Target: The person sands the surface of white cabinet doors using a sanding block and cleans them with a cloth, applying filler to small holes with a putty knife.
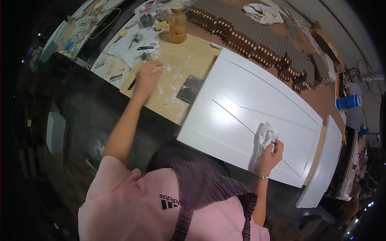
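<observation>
Right hand (271, 154) pinching crumpled white cloth (266, 136) on white door panel (249, 108), wiping seemingly midway. Left hand (148, 76) closed around tool handle, on dusty board (181, 64).

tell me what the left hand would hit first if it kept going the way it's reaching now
The left hand points up the tan board. Straight on, it would probably first meet the crumpled white wad just past its fingers, with the amber jar off to the right of that line. Depth is hard to judge.
</observation>
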Available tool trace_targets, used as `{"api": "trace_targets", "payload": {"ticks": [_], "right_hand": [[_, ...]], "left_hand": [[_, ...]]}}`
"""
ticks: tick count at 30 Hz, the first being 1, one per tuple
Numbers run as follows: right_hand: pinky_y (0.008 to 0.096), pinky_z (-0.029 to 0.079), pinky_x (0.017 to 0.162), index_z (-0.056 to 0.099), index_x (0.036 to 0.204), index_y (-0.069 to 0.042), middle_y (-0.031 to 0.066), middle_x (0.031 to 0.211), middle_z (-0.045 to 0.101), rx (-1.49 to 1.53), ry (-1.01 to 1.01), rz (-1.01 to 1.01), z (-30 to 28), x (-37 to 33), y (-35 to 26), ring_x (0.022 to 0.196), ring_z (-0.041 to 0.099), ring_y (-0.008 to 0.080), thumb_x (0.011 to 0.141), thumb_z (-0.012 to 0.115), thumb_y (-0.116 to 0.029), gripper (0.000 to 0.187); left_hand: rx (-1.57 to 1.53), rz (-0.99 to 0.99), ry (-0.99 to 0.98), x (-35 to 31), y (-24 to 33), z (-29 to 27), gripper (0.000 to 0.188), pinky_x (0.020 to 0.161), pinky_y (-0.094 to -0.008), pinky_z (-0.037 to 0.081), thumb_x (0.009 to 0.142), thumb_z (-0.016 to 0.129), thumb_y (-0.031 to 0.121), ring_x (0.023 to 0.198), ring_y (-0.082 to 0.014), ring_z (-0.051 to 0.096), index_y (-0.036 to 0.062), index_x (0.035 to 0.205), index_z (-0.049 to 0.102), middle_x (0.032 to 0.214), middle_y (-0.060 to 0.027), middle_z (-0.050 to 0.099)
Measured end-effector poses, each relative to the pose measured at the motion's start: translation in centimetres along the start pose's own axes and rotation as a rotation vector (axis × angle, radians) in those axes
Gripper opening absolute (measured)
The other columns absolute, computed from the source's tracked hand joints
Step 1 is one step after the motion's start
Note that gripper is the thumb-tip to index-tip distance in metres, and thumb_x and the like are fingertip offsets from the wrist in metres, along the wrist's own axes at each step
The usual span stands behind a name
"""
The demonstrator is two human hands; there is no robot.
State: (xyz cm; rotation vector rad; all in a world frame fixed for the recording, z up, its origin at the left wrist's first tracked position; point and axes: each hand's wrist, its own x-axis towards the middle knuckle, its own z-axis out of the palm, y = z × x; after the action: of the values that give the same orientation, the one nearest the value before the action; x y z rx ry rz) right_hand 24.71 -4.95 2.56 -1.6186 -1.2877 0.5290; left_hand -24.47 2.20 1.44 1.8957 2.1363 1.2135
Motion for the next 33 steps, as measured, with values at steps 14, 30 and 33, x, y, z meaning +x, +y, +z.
{"api": "trace_targets", "payload": {"ticks": [14,30,33], "right_hand": [[0.0456,0.048,0.076,0.063,0.101,-0.002,0.0147,0.098,0.06,-0.854,-0.013,-0.42,5.4,-1.3,-3.2,0.091,0.056,0.0359,0.077,0.06,0.0,0.025],[0.042,0.049,0.076,0.063,0.104,-0.004,0.0126,0.1,0.059,-0.924,-0.023,-0.345,5.2,-1.0,-3.0,0.091,0.058,0.0328,0.081,0.059,-0.002,0.024],[0.0441,0.047,0.07,0.062,0.098,-0.007,0.0113,0.095,0.06,-0.891,0.016,-0.395,5.6,-0.9,-3.0,0.084,0.056,0.0325,0.08,0.061,-0.004,0.018]], "left_hand": [[0.342,0.375,-0.119,9.9,-12.8,-4.0,0.024,0.087,-0.0404,0.049,0.078,0.067,0.0,0.099,-0.0286,0.06,0.007,0.1,0.07,0.098,-0.0066,0.065],[-1.49,-0.768,-0.836,-4.1,-0.1,-1.3,0.017,0.074,-0.0289,0.054,0.1,0.05,0.007,0.084,-0.0188,0.066,-0.0009,0.115,0.052,0.097,-0.0129,0.066],[-1.5,-0.882,-0.946,-4.0,3.8,1.9,0.019,0.08,-0.0332,0.055,0.102,0.048,0.007,0.082,-0.0233,0.065,0.0012,0.12,0.049,0.099,-0.0146,0.064]]}}
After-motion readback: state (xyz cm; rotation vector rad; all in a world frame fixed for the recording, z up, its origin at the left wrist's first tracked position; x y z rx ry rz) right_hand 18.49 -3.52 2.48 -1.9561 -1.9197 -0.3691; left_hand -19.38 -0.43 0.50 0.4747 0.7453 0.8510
